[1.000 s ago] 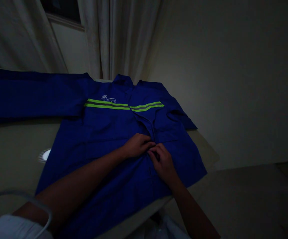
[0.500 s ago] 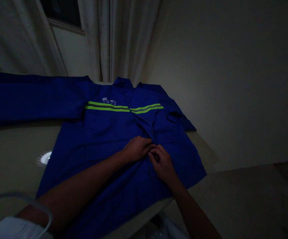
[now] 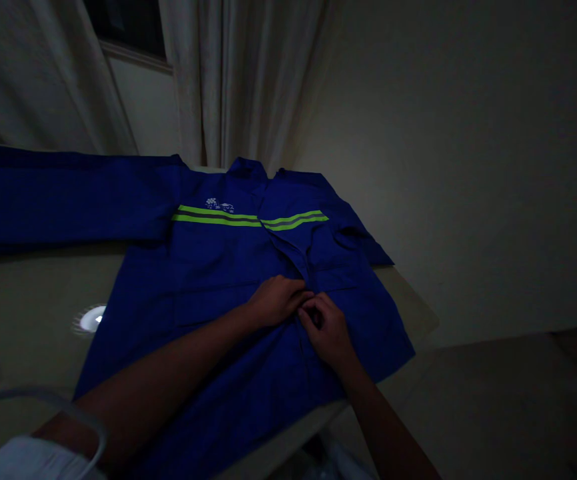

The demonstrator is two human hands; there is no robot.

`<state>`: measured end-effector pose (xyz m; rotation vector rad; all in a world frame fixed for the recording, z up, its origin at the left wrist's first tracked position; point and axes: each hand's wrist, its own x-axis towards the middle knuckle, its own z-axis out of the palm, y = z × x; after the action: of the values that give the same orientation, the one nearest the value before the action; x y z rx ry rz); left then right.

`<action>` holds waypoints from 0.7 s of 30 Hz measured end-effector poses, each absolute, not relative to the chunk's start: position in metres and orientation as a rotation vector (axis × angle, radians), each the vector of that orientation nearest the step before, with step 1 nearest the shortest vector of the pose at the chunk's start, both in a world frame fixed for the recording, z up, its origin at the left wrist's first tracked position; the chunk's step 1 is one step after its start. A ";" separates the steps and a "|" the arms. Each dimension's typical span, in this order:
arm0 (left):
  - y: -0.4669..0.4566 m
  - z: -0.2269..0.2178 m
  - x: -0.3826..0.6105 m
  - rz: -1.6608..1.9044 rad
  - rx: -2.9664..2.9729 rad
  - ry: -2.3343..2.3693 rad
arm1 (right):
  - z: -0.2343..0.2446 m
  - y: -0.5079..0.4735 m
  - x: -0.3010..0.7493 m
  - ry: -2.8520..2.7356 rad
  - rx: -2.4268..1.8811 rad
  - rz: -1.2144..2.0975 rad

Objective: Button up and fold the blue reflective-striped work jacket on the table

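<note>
White sleeve: at the lower left corner [image 3: 33,460], with a pale cord [image 3: 43,397] looping just above it.
Below the table edge: a dim, pale bundle [image 3: 338,460], too dark to make out.
Right hand: [image 3: 326,328] reaching in from the lower right, thumb and forefinger bent into a ring, their tips together on the cloth at the front opening.
Left hand: [image 3: 279,301] coming across from the lower left, palm down, fingers drawn together and clamped on the same edge, right beside the right hand's tips; the exact bit pinched is hidden.
Blue jacket: [image 3: 213,260] spread face up under both hands, its front opening running through the fingertips; creases gather there, and above them the flap gapes up to the chest.
Table: [image 3: 38,287] beneath the jacket, with a bright round spot [image 3: 92,319] beside the hem side.
Chest: a green reflective stripe [image 3: 218,217] crosses it, a white emblem [image 3: 218,205] just above on the left.
Collar: [image 3: 246,168] at the far edge.
Background: curtains [image 3: 263,87], a dark window [image 3: 128,27] and a plain wall [image 3: 443,147].
</note>
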<state>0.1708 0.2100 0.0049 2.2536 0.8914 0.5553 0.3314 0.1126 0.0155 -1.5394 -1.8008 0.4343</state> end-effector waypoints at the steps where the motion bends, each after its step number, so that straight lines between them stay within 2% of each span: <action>1: 0.210 0.005 0.171 0.554 2.250 0.889 | 0.015 0.113 0.331 -1.802 -1.539 0.432; 21: 0.213 0.005 0.172 0.574 2.132 0.852 | 0.017 0.113 0.332 -1.781 -1.556 0.463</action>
<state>0.1719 0.2132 0.0047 2.1316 0.8516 0.5745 0.3315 0.1133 0.0170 -1.5557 -1.7806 0.4634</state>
